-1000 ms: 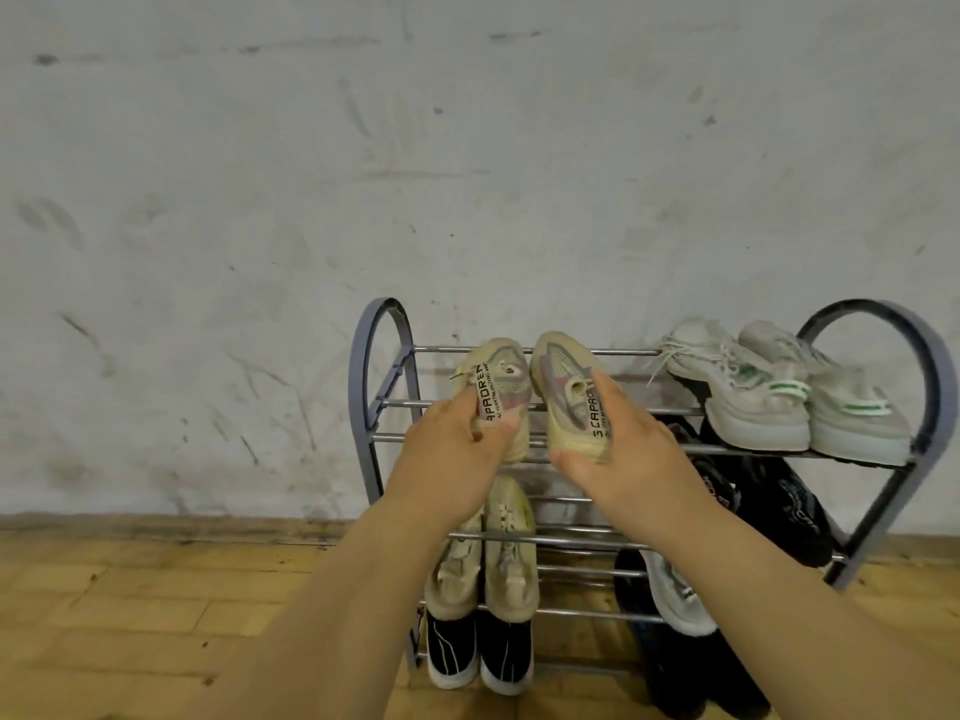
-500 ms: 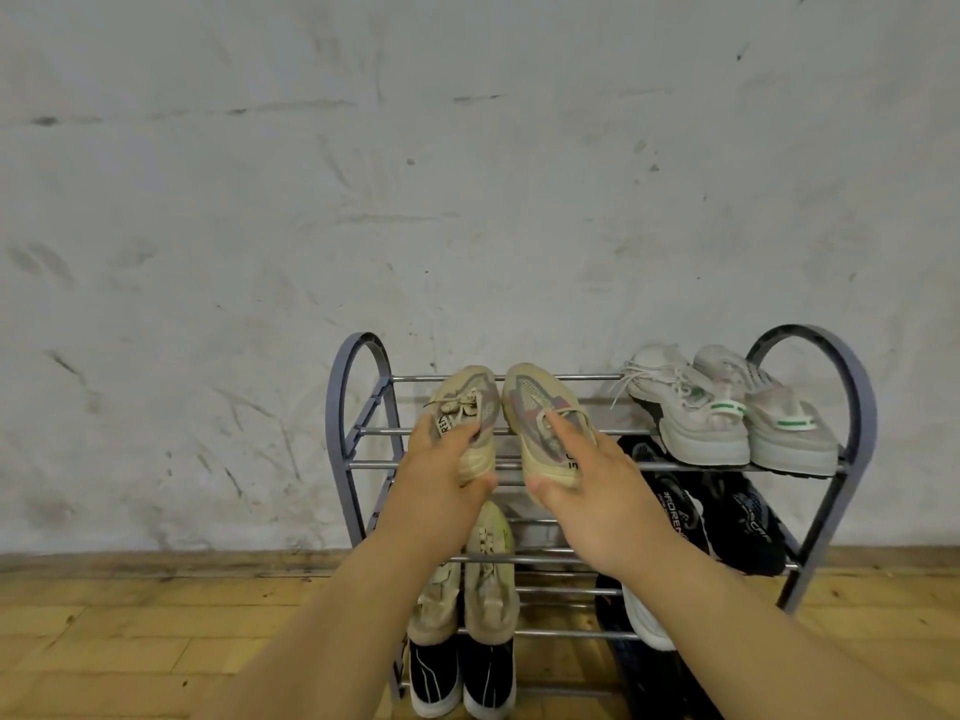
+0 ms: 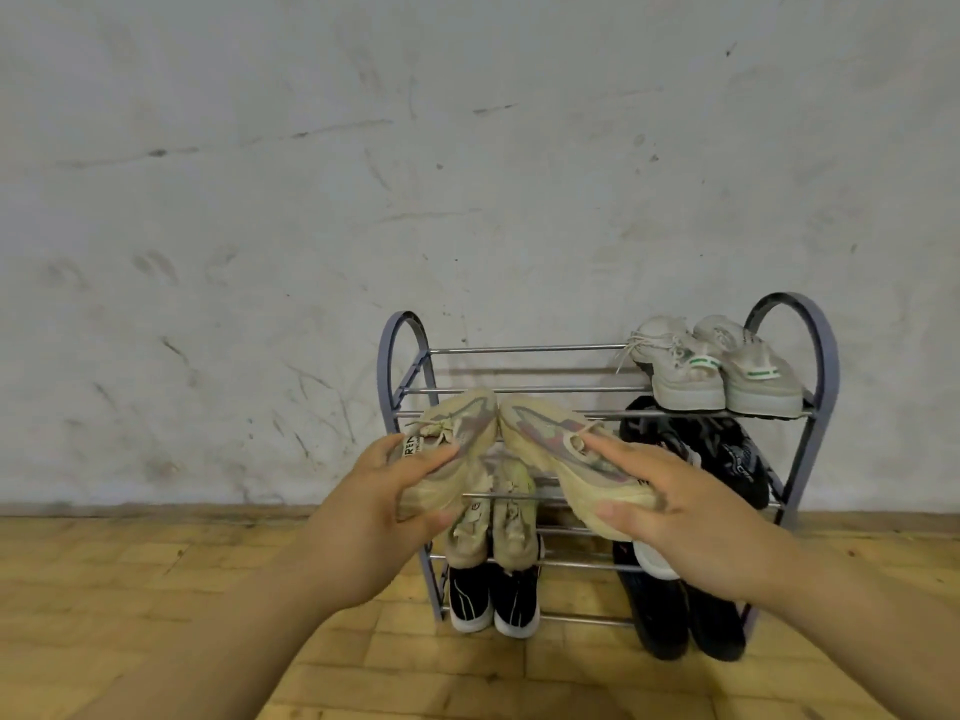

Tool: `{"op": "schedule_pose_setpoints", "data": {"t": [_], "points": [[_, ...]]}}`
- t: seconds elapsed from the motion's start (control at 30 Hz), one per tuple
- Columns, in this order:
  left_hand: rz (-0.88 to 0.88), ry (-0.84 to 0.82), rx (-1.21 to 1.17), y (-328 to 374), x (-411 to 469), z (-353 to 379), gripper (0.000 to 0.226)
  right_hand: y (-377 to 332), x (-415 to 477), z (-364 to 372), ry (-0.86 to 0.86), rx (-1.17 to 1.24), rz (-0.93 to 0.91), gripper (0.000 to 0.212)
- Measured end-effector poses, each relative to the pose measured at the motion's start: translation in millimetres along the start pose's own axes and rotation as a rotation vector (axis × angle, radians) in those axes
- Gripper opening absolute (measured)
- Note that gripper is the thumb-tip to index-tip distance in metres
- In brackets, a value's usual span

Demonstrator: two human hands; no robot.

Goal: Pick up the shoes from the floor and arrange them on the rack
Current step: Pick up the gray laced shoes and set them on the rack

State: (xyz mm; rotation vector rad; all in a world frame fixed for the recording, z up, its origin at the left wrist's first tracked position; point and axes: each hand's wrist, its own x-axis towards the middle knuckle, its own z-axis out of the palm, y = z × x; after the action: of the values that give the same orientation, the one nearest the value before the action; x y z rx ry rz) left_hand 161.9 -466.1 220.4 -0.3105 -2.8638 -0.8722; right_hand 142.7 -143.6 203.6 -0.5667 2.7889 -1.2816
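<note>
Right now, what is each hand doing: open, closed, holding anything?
Left hand: closed around the left beige sneaker, held in front of the rack.
Right hand: closed around the right beige sneaker.

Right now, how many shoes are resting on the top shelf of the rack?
2: a pale pair with green tabs, left shoe and right shoe, side by side at the right end of the top shelf. The beige shoes in the hands are not on it.

Soft, even light is falling across the wall (image 3: 467, 174), casting only faint shadows beneath the rack (image 3: 823, 366). Nothing is glaring. Wide-angle distortion is bowing the floor (image 3: 130, 589) left of the rack, and slight motion blur is softening everything near it.
</note>
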Motion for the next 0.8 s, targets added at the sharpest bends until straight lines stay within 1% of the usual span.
{"op": "schedule_pose_setpoints", "data": {"t": [0.13,0.27,0.4,0.6,0.7,0.8], "points": [[-0.042,-0.067,-0.022,8,-28,-7,0.056,2,-18,-5,-0.039,0.041,0.039,0.056],[-0.061,-0.117,-0.037,10,-26,13,0.061,8,-15,2,-0.051,0.022,0.09,0.056],[-0.121,-0.129,-0.124,8,-8,42,0.067,19,0,19,-0.024,0.019,0.117,0.058],[-0.147,-0.102,-0.096,-3,32,79,0.067,44,48,52,-0.009,0.058,0.169,0.061],[-0.17,-0.09,-0.079,-18,59,90,0.067,59,77,73,-0.005,0.068,0.217,0.063],[-0.173,-0.067,-0.032,-40,83,98,0.067,64,108,91,0.012,0.033,0.216,0.061]]}}
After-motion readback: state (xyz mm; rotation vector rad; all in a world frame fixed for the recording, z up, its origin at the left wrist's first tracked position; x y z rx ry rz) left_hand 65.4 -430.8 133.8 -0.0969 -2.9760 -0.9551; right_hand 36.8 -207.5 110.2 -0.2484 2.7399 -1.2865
